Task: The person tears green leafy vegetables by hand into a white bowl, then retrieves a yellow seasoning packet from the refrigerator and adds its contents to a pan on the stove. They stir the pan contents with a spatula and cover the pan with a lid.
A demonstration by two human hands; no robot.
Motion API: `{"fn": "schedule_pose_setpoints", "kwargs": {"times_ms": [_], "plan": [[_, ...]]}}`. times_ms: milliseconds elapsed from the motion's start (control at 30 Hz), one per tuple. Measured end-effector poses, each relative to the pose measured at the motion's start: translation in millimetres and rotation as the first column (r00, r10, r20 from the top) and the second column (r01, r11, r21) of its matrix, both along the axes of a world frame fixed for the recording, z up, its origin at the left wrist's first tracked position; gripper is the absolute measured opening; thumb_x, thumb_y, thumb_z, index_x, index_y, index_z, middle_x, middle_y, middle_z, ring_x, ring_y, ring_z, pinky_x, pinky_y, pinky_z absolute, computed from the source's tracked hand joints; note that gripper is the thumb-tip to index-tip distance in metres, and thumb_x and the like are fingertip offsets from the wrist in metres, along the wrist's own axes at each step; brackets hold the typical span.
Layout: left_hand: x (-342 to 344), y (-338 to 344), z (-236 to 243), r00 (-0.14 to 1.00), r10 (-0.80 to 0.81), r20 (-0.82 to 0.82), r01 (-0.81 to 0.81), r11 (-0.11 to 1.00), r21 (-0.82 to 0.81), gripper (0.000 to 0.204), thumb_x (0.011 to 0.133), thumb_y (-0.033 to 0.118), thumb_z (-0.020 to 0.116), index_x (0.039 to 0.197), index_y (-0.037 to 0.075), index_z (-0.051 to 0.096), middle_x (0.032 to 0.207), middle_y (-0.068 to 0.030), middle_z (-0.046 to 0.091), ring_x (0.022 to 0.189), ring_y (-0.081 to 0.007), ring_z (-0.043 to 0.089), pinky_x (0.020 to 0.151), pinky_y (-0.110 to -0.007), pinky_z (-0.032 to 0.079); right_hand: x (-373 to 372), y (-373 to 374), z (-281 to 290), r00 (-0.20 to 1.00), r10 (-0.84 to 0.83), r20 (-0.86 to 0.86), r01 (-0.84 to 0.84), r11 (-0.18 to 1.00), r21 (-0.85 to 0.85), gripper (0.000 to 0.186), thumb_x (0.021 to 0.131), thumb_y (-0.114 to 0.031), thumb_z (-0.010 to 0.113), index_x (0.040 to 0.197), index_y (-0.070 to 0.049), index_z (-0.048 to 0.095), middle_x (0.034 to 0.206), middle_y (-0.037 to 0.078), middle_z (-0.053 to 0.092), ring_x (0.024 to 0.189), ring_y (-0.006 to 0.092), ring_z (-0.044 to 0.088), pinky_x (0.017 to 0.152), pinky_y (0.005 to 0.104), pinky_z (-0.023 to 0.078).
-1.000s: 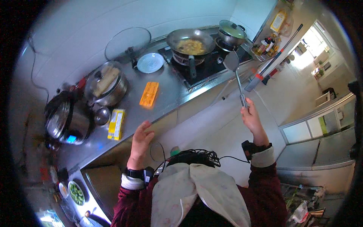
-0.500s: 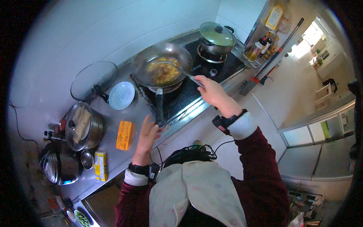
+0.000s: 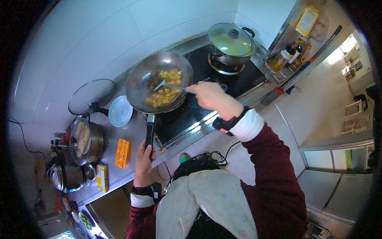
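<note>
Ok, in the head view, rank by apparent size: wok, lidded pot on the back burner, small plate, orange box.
1. wok
2. lidded pot
3. small plate and orange box: these look alike, and the fisheye bend makes it unsure, so I leave them unranked.

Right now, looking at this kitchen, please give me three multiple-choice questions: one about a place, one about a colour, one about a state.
1. Where is the orange packet?
A. On the counter left of the stove
B. Inside the wok
C. On the lidded pot

2. What colour are the food pieces in the wok?
A. Green
B. Yellow
C. White

3. What is the state of the pot on the rear burner?
A. Tipped over
B. Open
C. Covered by a lid

Answers:
1 A, it lies flat on the counter near the left hand.
2 B, yellow chunks lie around the spatula that the right hand holds.
3 C, a glass lid with a knob sits on it.
</note>
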State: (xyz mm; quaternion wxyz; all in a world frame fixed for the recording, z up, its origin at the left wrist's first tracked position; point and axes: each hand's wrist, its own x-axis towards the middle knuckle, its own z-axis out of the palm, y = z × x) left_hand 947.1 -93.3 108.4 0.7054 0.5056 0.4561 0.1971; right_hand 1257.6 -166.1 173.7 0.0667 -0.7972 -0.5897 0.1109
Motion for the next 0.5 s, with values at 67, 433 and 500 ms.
{"fn": "schedule_pose_setpoints", "kwargs": {"times_ms": [67,433,500], "plan": [[0,2,1,0.999,-0.033,-0.008,0.033,0.999,0.006,0.040,0.086,0.009,0.047,0.126,0.005,0.041,0.072,-0.0013,0.049,0.052,-0.0062,0.040,0.045,-0.018,0.032,12,-18,25,1.000,0.000,0.002,0.000,0.993,0.121,0.035,0.077,-0.011,0.057,0.111,-0.017,0.057,0.095,0.012,0.058,0.088,0.0299,0.058,0.073,0.0393,0.047],[-9,14,3,0.982,-0.174,-0.077,0.183,0.976,0.121,0.046,0.086,0.009,0.047,0.131,0.007,0.038,0.074,0.0003,0.051,0.056,-0.0051,0.042,0.048,-0.017,0.035,3,-45,70,0.992,0.001,0.127,-0.013,0.995,0.095,0.038,0.075,-0.004,0.059,0.111,-0.016,0.057,0.101,0.011,0.058,0.088,0.0293,0.057,0.074,0.0352,0.046],[-11,18,6,0.971,-0.226,-0.080,0.232,0.969,0.081,0.045,0.086,0.009,0.047,0.131,0.007,0.038,0.075,0.0009,0.051,0.056,-0.0049,0.042,0.048,-0.017,0.035,2,-38,55,0.997,-0.075,-0.011,0.076,0.983,0.166,0.037,0.077,-0.005,0.059,0.112,-0.016,0.056,0.100,0.011,0.058,0.088,0.0292,0.057,0.075,0.0346,0.046]]}}
